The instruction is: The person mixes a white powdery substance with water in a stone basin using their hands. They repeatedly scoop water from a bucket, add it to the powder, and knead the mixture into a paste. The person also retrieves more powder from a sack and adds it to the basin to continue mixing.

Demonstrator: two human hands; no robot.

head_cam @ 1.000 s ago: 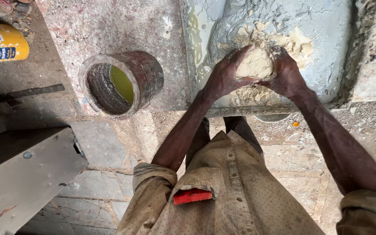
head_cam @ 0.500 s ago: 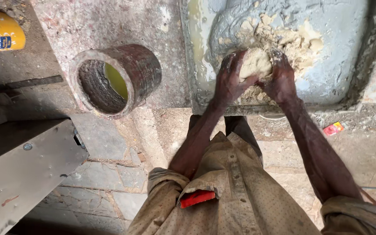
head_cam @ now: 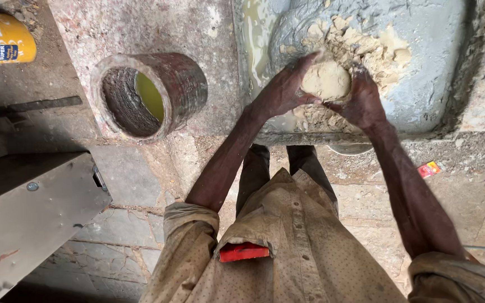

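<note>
Putty (head_cam: 325, 80), a pale tan lump, rounded and smooth on the side that shows, sits pressed between both hands over the grey slab (head_cam: 428, 84). Its surface looks dense and matte, like stiff dough, with no cracks visible on the top. Left hand (head_cam: 283, 90) curls around the lump's left side, fingers bent over its upper edge, grasping it. Right hand (head_cam: 360, 101) cups the lump's right side, fingers wrapped against it, also grasping; both hands are dusted with the same pale paste.

Behind and right of the lump, loose crumbs and torn chunks of the same tan stuff (head_cam: 366, 42) lie scattered on the slab, rougher and drier looking than the ball. More smears of it lie just under the hands, near the slab's near edge. A yellowish oily streak (head_cam: 252, 39) runs along the slab's left margin.

Left of the slab, well apart from the lump, a rusty round tin (head_cam: 150, 92) lies tilted on its side, with yellow liquid inside. Farther left, a yellow paint can (head_cam: 1, 38) shows at the corner. A grey metal box (head_cam: 29, 213) sits below the tin. A small red wrapper (head_cam: 429, 169) lies on the floor below the slab's right end. A red object (head_cam: 243, 252) sticks out of the person's shirt pocket
</note>
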